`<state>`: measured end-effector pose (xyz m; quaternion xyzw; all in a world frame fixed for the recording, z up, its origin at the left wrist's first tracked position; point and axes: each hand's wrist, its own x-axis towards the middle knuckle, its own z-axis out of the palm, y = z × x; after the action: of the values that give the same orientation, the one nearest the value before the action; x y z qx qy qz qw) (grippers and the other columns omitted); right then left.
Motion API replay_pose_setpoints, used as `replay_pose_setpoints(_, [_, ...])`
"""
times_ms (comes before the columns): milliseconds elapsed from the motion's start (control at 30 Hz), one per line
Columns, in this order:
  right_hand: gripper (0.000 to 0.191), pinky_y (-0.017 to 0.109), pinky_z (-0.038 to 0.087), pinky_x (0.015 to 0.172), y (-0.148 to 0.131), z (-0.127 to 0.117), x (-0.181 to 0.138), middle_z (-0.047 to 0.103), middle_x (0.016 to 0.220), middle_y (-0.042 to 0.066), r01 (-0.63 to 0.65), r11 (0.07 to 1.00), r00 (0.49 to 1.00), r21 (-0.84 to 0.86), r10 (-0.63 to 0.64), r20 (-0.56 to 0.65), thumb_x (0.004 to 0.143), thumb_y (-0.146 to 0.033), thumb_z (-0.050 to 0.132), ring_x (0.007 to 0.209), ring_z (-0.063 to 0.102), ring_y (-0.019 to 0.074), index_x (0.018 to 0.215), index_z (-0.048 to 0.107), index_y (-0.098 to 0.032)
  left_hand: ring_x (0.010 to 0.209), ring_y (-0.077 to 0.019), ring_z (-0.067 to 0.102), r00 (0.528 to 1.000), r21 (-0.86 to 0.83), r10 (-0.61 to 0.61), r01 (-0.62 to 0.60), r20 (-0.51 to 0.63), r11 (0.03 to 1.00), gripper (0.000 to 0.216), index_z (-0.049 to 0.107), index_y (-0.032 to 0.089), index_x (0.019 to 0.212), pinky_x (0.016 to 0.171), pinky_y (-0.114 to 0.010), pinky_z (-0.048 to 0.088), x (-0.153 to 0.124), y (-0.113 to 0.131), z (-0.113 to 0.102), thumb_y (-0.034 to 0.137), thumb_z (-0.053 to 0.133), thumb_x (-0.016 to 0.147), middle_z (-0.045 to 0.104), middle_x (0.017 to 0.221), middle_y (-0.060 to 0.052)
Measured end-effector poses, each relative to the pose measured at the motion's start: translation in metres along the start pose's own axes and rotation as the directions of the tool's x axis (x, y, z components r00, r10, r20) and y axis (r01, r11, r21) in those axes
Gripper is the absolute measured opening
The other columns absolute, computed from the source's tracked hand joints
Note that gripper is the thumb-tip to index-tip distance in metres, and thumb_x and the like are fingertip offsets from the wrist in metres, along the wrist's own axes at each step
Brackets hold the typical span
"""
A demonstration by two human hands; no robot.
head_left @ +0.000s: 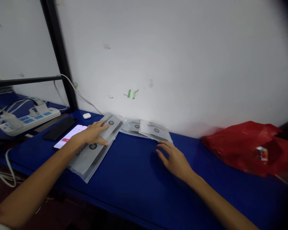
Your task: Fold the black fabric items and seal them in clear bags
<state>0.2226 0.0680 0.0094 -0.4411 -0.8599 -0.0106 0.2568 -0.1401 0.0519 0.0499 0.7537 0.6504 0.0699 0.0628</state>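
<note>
My left hand [92, 134] lies flat with fingers stretched out on top of a stack of frosted grey plastic bags [96, 150] printed with black lettering, on a blue table [134, 179]. My right hand [174, 159] hovers open just above the blue surface, fingers apart, holding nothing. Its fingertips are close to a second, smaller pile of the same grey bags [150, 129] lying against the white wall.
A red plastic bag [247, 147] lies at the right. Left of the stack are a lit phone [69, 136], a dark phone [60, 128], a white earbud case [86, 115], a power strip [30, 119] with cables, and a black frame post [60, 57].
</note>
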Motion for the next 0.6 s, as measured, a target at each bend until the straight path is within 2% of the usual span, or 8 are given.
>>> replay_pose_setpoints(167, [0.027, 0.046, 0.051, 0.090, 0.009, 0.003, -0.012, 0.063, 0.116, 0.009, -0.016, 1.000, 1.000, 0.019, 0.016, 0.018, 0.087, -0.034, 0.045, 0.105, 0.061, 0.0258, 0.100, 0.066, -0.023, 0.135, -0.0395, 0.024, 1.000, 0.040, -0.028, 0.027, 0.015, 0.999, 0.086, 0.032, 0.027, 0.142, 0.101, -0.054, 0.031, 0.004, 0.010, 0.004, 0.050, 0.068, 0.068, 0.021, 0.152, -0.016])
replay_pose_setpoints(467, [0.023, 0.046, 0.053, 0.087, 0.009, 0.004, -0.018, 0.064, 0.116, 0.009, -0.040, 0.998, 0.999, 0.051, 0.039, 0.023, 0.087, -0.033, 0.046, 0.102, 0.063, 0.0256, 0.097, 0.065, -0.024, 0.132, -0.0437, 0.026, 0.992, 0.057, -0.072, 0.078, -0.107, 0.995, 0.075, 0.034, 0.020, 0.141, 0.097, -0.061, 0.031, 0.018, 0.016, 0.020, 0.050, 0.059, 0.077, 0.025, 0.149, -0.020])
replay_pose_setpoints(600, [0.022, 0.045, 0.053, 0.088, 0.008, 0.004, -0.018, 0.064, 0.116, 0.008, -0.040, 0.997, 0.999, 0.065, 0.039, 0.013, 0.087, -0.033, 0.047, 0.103, 0.063, 0.0253, 0.097, 0.065, -0.025, 0.133, -0.0412, 0.026, 0.986, 0.066, -0.085, 0.095, -0.140, 0.993, 0.065, 0.034, 0.020, 0.140, 0.099, -0.060, 0.029, 0.028, 0.015, 0.024, 0.046, 0.051, 0.083, 0.027, 0.148, -0.019])
